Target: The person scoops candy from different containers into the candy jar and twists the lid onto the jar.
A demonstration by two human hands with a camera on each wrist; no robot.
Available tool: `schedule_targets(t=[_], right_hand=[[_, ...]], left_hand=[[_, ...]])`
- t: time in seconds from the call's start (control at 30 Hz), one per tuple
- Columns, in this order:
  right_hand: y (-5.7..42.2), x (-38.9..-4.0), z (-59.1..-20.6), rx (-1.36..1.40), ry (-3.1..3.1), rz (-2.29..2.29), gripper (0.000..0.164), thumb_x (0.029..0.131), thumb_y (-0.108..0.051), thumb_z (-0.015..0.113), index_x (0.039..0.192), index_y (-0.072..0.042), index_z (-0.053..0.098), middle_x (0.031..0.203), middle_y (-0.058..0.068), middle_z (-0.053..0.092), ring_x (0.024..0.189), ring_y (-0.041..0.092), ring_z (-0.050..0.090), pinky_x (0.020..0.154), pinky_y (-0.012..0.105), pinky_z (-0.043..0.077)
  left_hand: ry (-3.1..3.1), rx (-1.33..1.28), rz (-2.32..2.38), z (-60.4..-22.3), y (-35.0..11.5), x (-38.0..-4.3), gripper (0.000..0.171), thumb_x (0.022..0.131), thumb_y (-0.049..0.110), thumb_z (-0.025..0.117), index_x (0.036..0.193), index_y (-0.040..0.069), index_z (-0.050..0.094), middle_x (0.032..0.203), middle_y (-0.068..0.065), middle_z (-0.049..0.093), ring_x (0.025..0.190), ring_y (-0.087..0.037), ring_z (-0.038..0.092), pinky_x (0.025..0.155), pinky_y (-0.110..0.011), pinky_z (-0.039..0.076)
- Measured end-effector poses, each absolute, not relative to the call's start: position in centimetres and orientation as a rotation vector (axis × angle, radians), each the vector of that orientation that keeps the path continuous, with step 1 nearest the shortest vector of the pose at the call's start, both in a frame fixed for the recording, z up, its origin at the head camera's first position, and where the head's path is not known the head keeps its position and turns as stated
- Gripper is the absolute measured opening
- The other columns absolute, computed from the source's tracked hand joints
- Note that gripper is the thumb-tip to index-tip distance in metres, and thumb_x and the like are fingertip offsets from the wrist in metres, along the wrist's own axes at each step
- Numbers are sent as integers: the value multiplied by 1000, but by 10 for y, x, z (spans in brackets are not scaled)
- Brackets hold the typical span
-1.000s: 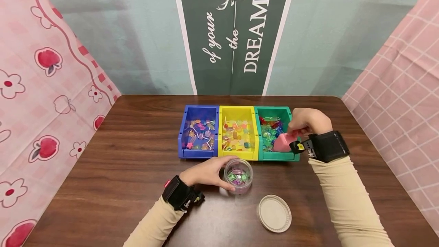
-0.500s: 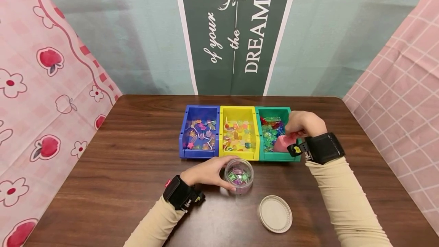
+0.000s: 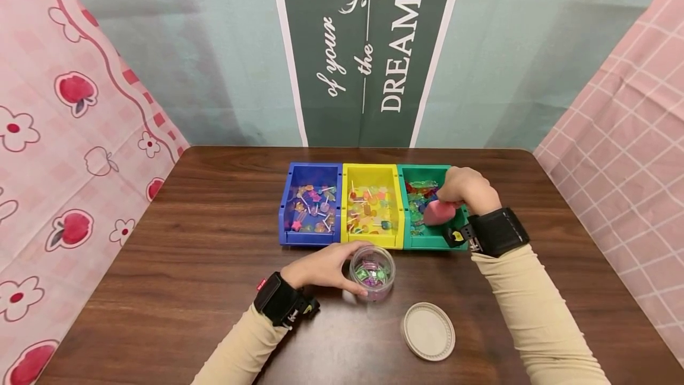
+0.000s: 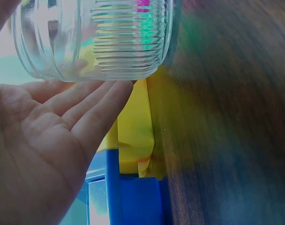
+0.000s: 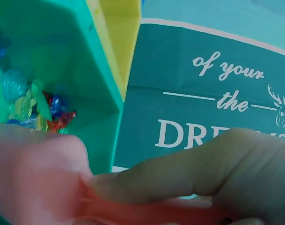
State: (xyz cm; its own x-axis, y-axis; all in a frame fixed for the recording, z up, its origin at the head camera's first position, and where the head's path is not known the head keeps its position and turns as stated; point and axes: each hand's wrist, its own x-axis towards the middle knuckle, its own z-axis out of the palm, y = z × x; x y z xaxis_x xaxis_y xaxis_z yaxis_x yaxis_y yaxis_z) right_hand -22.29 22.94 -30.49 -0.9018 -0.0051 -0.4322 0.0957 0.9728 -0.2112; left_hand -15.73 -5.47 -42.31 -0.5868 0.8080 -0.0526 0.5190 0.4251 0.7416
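Observation:
My right hand (image 3: 470, 190) grips the handle of a pink scoop (image 3: 440, 212) over the green bin (image 3: 435, 243). Beneath the scoop lie translucent coloured pieces (image 3: 418, 210), some seen in the right wrist view as blue, red and green bits (image 5: 41, 105). My left hand (image 3: 324, 267) curves around the left side of a clear ribbed jar (image 3: 372, 299), thumb in front and fingers behind. Standing upright without a lid, the jar has green and purple pieces (image 3: 371, 274) at its bottom. The left wrist view shows fingers (image 4: 98, 110) against the jar wall. Whether the scoop carries anything is hidden.
A yellow bin (image 3: 399, 224) and a blue bin (image 3: 283, 224), both with small candy-like pieces, adjoin the green one. A round cream lid (image 3: 428, 333) lies on the brown table (image 3: 214, 242) in front of the jar. Patterned cloths hang behind and on both sides.
My right hand has shifted left with the scoop, which has risen slightly and moved deeper over the green bin. The left hand and jar stay in place.

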Motion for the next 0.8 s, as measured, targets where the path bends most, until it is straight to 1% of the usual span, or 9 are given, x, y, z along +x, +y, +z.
schedule_targets(t=[0.1, 0.17, 0.23, 0.3, 0.4, 0.63, 0.8], right_hand=[[230, -221, -305, 91, 2719, -326, 18, 78, -13, 63, 68, 1, 59, 55, 4, 40, 53, 19, 40, 49, 29, 34], [231, -219, -306, 90, 2723, -329, 18, 78, -14, 63, 68, 1, 60, 55, 4, 40, 52, 19, 41, 48, 28, 34], [232, -216, -305, 74, 2710, -323, 20, 78, -12, 61, 62, -2, 57, 53, 2, 40, 50, 17, 40, 46, 27, 32], [234, -213, -306, 61, 2687, -307, 25, 79, -12, 59, 55, -6, 52, 49, 0, 39, 46, 15, 38, 45, 26, 31], [236, -207, -305, 48, 2659, -295, 32, 79, -11, 58, 50, -12, 45, 47, -2, 38, 43, 13, 38, 44, 25, 29], [240, -196, -309, -13, 2634, -296, 39, 80, -9, 56, 46, -16, 38, 44, -4, 35, 40, 10, 37, 41, 22, 27], [245, -189, -314, -63, 2626, -327, 42, 83, -12, 57, 45, -16, 39, 43, -4, 36, 39, 9, 36, 41, 21, 29]], left_hand=[[2281, 1134, 977, -424, -55, -158, 83, 72, 35, 79, 140, 8, 40, 130, -8, 57, 119, -16, 50, 104, -36, 44], [2281, 1139, 980, -424, -55, -157, 83, 72, 34, 79, 139, 8, 40, 130, -8, 57, 119, -16, 50, 103, -36, 44], [2280, 1140, 980, -424, -55, -157, 83, 71, 35, 79, 140, 8, 40, 130, -8, 57, 119, -16, 50, 103, -36, 44], [2280, 1140, 981, -424, -55, -157, 84, 71, 35, 79, 140, 8, 39, 130, -8, 57, 119, -16, 50, 104, -36, 44], [2280, 1137, 984, -424, -55, -157, 84, 71, 36, 79, 140, 8, 39, 130, -8, 57, 119, -16, 50, 103, -36, 44], [2284, 1131, 982, -423, -54, -157, 85, 71, 38, 79, 140, 8, 39, 131, -7, 57, 119, -15, 49, 104, -36, 44], [2279, 1124, 982, -424, -53, -157, 85, 71, 40, 78, 140, 9, 39, 131, -7, 56, 120, -15, 49, 104, -36, 44]])
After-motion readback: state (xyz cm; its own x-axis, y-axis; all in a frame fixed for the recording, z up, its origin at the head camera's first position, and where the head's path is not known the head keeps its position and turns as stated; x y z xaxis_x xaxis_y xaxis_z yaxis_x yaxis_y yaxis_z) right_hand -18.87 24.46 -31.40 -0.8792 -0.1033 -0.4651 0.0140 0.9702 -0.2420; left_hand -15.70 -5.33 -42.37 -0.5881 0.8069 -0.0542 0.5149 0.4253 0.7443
